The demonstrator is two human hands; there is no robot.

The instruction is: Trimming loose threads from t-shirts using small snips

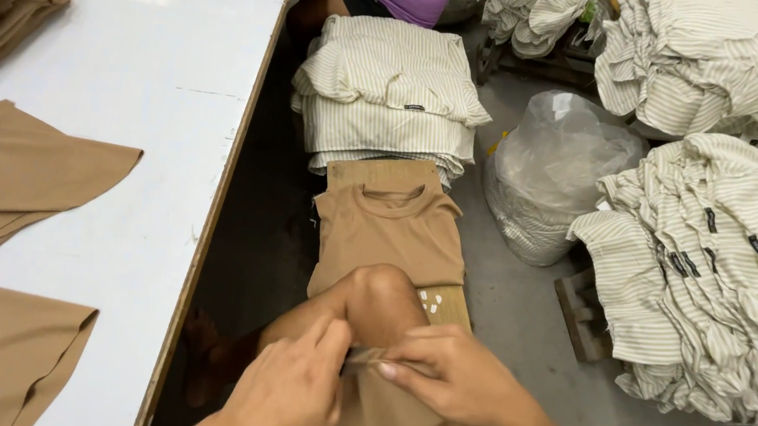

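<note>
Over the knee: the bare knee (381,299) is the landmark; the tan knit T-shirt (388,232) lies draped over it, neck opening on the far side, its lower part running back under both hands.
Left hand: the left hand (288,391), just this side of the knee, is nearly closed, thumb and fingers pinched on a small dark flat tag (363,358).
Right hand: the right hand (452,372), beside the left, is also pinched nearly closed on the same tag, holding it at the shirt's fabric.
Step in hand: judged from the grips, the tag is being worked at the shirt.
Next move: it seems to need a firm two-handed pinch.
Beyond the knee: a stack of folded cream striped shirts (388,97).
Left of the knee: a white worktable (154,87) with loose tan fabric pieces (21,176).
Right of the knee: a clear plastic bag (553,173) and heaped striped garments (717,267).
</note>
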